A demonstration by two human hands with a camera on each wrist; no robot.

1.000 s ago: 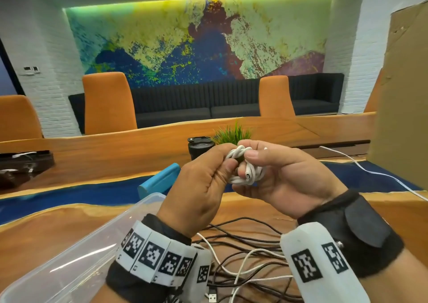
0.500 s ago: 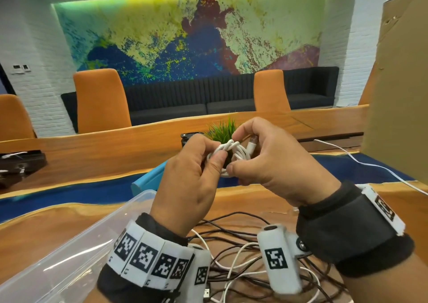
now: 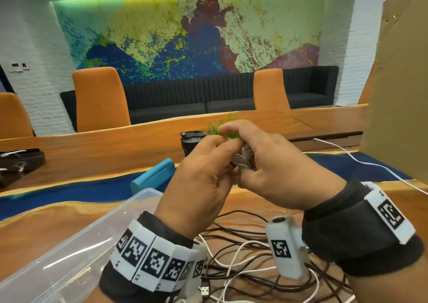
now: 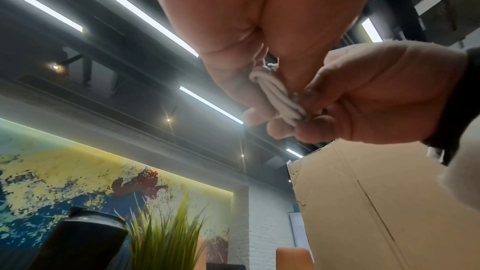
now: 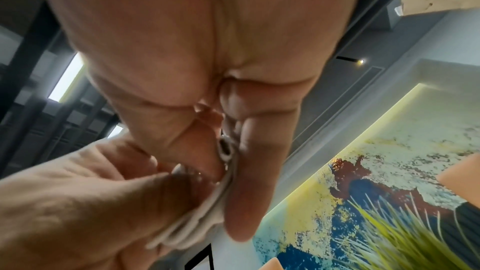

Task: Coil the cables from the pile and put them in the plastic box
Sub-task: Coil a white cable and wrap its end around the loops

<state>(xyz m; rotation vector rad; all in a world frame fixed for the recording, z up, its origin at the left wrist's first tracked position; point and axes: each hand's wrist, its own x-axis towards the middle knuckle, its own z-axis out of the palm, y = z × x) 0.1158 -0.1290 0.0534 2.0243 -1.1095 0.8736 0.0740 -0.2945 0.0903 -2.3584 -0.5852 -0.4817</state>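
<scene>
Both hands meet in mid-air above the table, around a small coiled white cable (image 3: 243,161). My left hand (image 3: 203,177) pinches the bundle (image 4: 275,93) between thumb and fingers. My right hand (image 3: 266,163) grips the same bundle from the other side, and a metal plug end (image 5: 224,148) shows between its thumb and finger. Most of the coil is hidden by the fingers. Below the wrists lies the pile of black and white cables (image 3: 243,263). The clear plastic box (image 3: 76,251) sits at the lower left, under my left forearm.
A blue case (image 3: 152,175) lies beyond the box. A black cup (image 3: 191,140) and a green plant (image 3: 222,129) stand behind the hands. A tall cardboard sheet (image 3: 398,94) rises at the right, with a white cable (image 3: 361,163) trailing past it. Orange chairs line the far side.
The hands have closed tighter around the white coil, which is now mostly hidden. My right wrist has rolled, turning its marker band outward.
</scene>
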